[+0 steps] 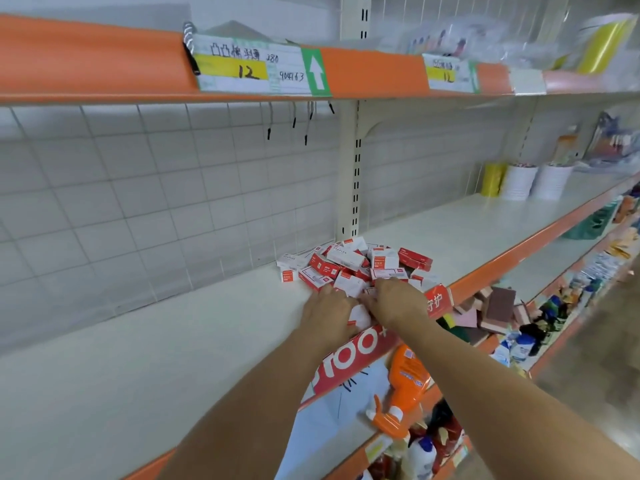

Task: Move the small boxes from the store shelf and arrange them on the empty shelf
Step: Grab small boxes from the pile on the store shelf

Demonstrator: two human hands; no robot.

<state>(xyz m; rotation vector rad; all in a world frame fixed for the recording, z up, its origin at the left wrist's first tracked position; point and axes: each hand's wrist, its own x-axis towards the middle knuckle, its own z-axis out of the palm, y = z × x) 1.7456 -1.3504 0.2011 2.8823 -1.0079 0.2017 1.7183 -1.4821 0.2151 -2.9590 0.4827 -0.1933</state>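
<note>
— Where are the small red-and-white cardboard boxes (353, 266)?

— Heaped in a loose pile on the pale cream metal shelf (138, 358), near its front edge and just in front of the cream slotted upright post (355, 174). Tumbled at all angles, some flat, some on edge.

— And the hands?

— Both at the near side of the pile. Left hand (329, 315) palm down, fingers curled over a white box at the shelf edge. Right hand (394, 299) just beside it, fingers reaching down into the boxes; hard to tell whether that grip is clamped on one or merely lying on the heap. Hands nearly touching each other.

— Anything behind?

— White wire grid back panel (138, 202). Above, an orange-fronted upper shelf (86, 57) with a handwritten white-and-yellow price tag (249, 65) marked 12 and a green arrow label (316, 72).

— To the right?

— Farther along the same shelf, well apart from the pile: a yellow roll (491, 180) and two white ribbed cups (535, 181). Below the front edge, a red banner with white lettering (356, 355), an orange spray bottle (401, 386) and some brown and pink sponges (491, 311).
</note>
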